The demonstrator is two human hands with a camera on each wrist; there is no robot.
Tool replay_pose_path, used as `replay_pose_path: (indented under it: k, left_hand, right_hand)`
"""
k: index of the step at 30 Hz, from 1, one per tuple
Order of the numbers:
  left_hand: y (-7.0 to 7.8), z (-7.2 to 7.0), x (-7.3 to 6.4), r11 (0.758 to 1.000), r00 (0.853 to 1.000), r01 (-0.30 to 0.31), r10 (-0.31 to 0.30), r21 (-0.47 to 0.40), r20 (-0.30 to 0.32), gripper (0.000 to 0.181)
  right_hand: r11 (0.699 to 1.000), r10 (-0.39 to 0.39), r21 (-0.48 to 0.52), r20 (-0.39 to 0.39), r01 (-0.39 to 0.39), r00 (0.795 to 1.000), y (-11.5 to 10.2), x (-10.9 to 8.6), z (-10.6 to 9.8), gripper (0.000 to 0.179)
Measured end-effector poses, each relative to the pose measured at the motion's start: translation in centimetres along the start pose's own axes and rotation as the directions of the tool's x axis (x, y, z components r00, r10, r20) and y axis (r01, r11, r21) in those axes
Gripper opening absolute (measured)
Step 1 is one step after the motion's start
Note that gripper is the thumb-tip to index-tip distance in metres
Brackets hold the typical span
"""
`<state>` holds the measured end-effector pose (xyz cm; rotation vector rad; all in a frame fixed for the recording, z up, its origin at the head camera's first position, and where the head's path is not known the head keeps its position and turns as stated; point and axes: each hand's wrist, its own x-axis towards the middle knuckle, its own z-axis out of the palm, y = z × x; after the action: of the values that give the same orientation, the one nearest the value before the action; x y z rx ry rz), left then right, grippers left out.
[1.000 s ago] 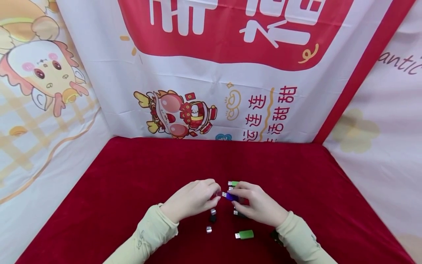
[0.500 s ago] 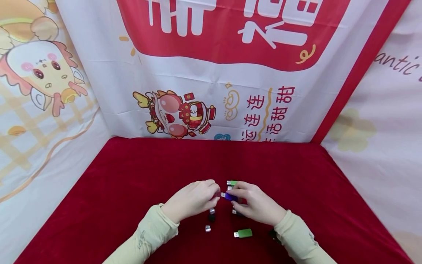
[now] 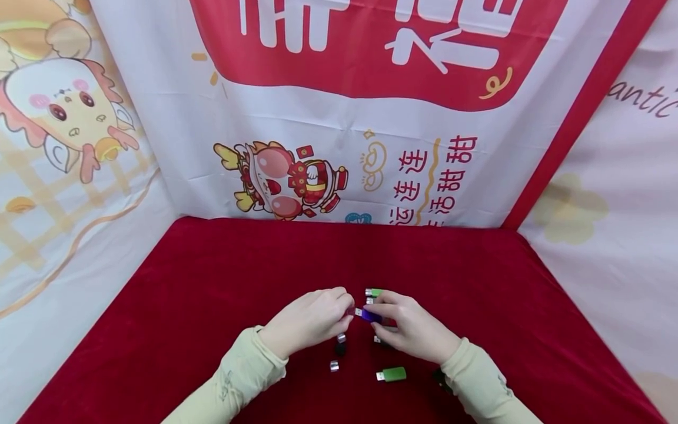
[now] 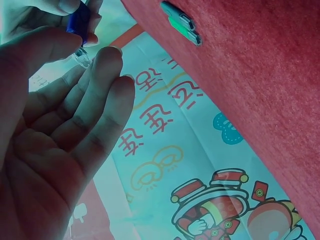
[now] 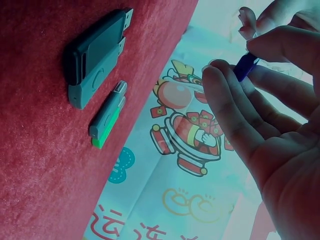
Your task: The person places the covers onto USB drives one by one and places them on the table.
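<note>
In the head view, my right hand [image 3: 415,330] pinches a purple USB stick [image 3: 372,316] between thumb and fingers, its metal plug pointing left. Facing it, my left hand [image 3: 315,318] pinches a small clear cap [image 4: 82,57] between thumb and fingertips, right at the plug's end. The left wrist view shows the stick's dark blue body [image 4: 78,22] just beyond the cap. From the right wrist, the same stick's body [image 5: 246,65] shows between the fingers, and the other hand's fingertips are close to its plug end.
A green USB stick [image 3: 394,374] lies nearest on the red cloth [image 3: 254,259]. Silver caps [image 3: 334,365] and a black one [image 3: 341,349] lie below my left hand. Beside my right hand are a black stick [image 5: 95,45], grey ones [image 5: 95,82] and another green one [image 5: 106,132].
</note>
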<state>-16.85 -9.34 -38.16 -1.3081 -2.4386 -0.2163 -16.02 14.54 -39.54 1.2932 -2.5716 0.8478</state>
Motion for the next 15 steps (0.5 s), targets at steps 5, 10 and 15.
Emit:
replay_pose_path:
  k: [5, 10, 15]
  left_hand:
    - [0.1, -0.1, 0.1, 1.000, 0.999, 0.004, -0.005, 0.025, 0.035, 0.010]
    - [0.5, 0.1, 0.2, 0.988, 0.996, -0.048, 0.036, 0.145, 0.080, 0.015]
    - [1.0, 0.2, 0.1, 0.920, 0.983, -0.170, 0.133, 0.352, 0.128, 0.015]
  right_hand:
    - [1.000, 0.004, 0.007, 0.005, -0.004, 1.000, 0.0, 0.1, 0.0, 0.030]
    - [1.000, -0.004, -0.010, 0.005, 0.004, 1.000, 0.2, 0.0, 0.0, 0.030]
    - [0.998, -0.026, -0.054, 0.000, 0.026, 1.000, 0.2, 0.0, 0.0, 0.030]
